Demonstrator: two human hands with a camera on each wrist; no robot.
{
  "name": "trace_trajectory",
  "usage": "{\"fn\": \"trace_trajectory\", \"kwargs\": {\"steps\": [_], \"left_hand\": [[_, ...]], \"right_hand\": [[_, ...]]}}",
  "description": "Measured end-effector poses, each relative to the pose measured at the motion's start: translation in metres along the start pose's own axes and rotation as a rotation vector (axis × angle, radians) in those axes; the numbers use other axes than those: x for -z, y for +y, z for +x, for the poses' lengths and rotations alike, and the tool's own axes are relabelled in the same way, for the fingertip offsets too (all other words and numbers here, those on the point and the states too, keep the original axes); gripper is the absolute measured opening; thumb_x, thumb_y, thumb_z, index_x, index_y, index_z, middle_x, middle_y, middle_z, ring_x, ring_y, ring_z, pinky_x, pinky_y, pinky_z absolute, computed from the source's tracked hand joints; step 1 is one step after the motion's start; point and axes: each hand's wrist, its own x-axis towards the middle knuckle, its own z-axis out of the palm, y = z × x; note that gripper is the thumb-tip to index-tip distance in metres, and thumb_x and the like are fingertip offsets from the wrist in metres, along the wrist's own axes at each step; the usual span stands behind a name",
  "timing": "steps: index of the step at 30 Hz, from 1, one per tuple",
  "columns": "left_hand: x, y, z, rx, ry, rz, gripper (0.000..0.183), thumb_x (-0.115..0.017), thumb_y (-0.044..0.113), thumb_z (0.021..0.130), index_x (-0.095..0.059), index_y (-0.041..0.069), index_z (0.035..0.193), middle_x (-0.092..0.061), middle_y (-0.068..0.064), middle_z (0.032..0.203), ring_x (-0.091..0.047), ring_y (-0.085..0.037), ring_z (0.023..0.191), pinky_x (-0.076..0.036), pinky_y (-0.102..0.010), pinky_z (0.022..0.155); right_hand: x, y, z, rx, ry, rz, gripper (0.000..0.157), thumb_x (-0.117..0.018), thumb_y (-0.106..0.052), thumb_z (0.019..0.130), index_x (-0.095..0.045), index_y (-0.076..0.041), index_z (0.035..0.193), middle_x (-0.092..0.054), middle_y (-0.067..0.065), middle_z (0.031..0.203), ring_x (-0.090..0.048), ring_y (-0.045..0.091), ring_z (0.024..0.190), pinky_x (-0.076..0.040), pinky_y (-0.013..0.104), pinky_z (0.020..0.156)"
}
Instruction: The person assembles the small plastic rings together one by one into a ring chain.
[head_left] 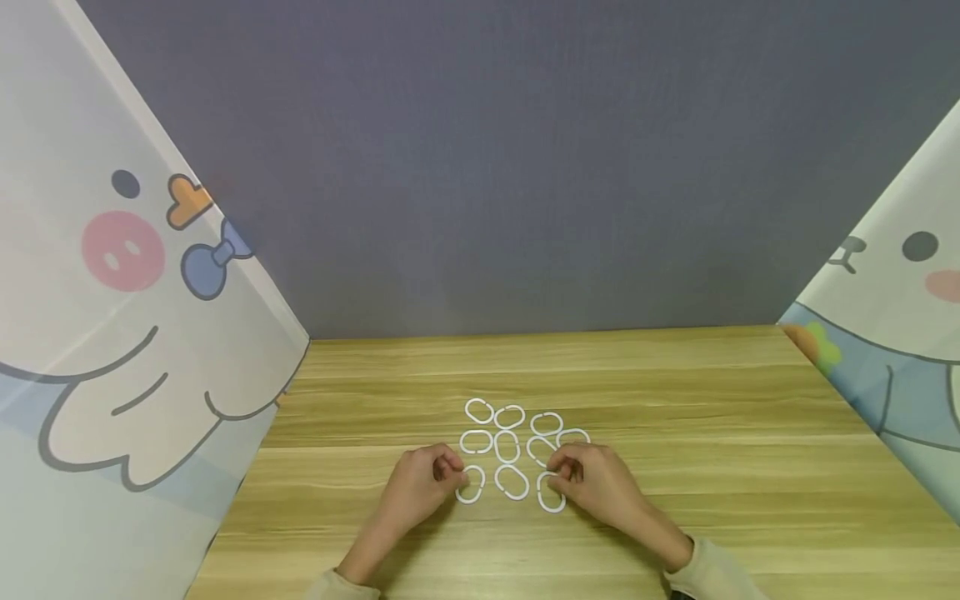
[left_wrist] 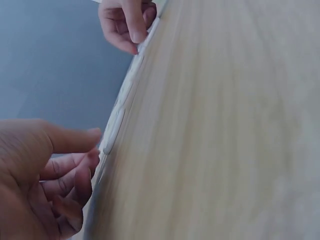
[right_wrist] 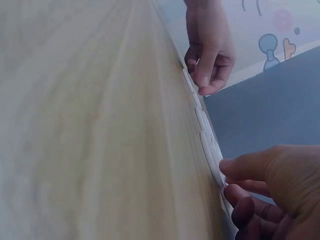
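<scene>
Your pale left sleeve (head_left: 341,588) and right sleeve (head_left: 712,573) come nearest the head camera, the hands reaching over the wooden table (head_left: 750,467) to ten white rings lying in a close group. Your left hand (head_left: 422,483) has thumb and index finger at the upper-left edge of the lower-left ring (head_left: 469,502); whether they grip it, you cannot tell from these views. Your right hand (head_left: 596,483) appears to pinch the top of the lower-right ring (head_left: 553,511), with the lower-middle ring (head_left: 517,498) between the two.

Mind that right index finger: it sits so close to the ring just above (head_left: 529,454) that a small slip could nudge it. These thin rings offer little to hold, so a pinch too near the tabletop could skid one into a neighbour, and their small gaps could snag on each other if dragged together.
</scene>
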Motion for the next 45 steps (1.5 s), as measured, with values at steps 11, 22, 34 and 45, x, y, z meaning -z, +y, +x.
{"fn": "trace_trajectory", "kwargs": {"steps": [11, 22, 34, 45], "left_hand": [[-0.005, 0.005, -0.001, 0.056, 0.015, 0.07, 0.021, -0.091, 0.008, 0.088, -0.073, 0.015, 0.079, -0.06, 0.012, 0.068, -0.052, -0.002, 0.059, -0.045, -0.021, 0.054], [-0.002, 0.008, -0.001, 0.075, -0.003, 0.031, 0.018, -0.088, 0.007, 0.091, -0.074, 0.012, 0.08, -0.061, 0.01, 0.068, -0.052, -0.003, 0.058, -0.044, -0.021, 0.053], [0.004, 0.013, 0.004, 0.075, 0.056, -0.126, 0.011, -0.085, 0.01, 0.097, -0.077, 0.008, 0.089, -0.073, 0.003, 0.078, -0.065, -0.007, 0.07, -0.057, -0.022, 0.063], [0.003, 0.02, 0.012, 0.132, 0.193, -0.336, 0.007, -0.086, 0.009, 0.097, -0.082, 0.007, 0.103, -0.077, 0.001, 0.092, -0.069, -0.013, 0.084, -0.057, -0.023, 0.077]], "right_hand": [[-0.004, 0.002, -0.001, 0.009, 0.021, -0.038, 0.028, -0.094, -0.006, 0.086, -0.072, -0.023, 0.083, -0.058, -0.018, 0.075, -0.048, -0.006, 0.063, -0.045, 0.02, 0.055], [-0.004, 0.0, -0.004, 0.01, 0.006, -0.046, 0.022, -0.09, -0.01, 0.093, -0.072, -0.02, 0.086, -0.058, -0.015, 0.077, -0.046, -0.005, 0.067, -0.044, 0.021, 0.058], [-0.001, 0.0, -0.002, 0.05, 0.056, 0.034, 0.018, -0.086, -0.011, 0.096, -0.071, -0.017, 0.091, -0.064, -0.015, 0.078, -0.052, -0.005, 0.064, -0.048, 0.022, 0.056], [0.004, -0.009, 0.004, -0.039, 0.003, 0.393, 0.006, -0.077, 0.001, 0.102, -0.072, -0.001, 0.1, -0.076, 0.009, 0.085, -0.071, 0.012, 0.066, -0.063, 0.03, 0.06]]}}
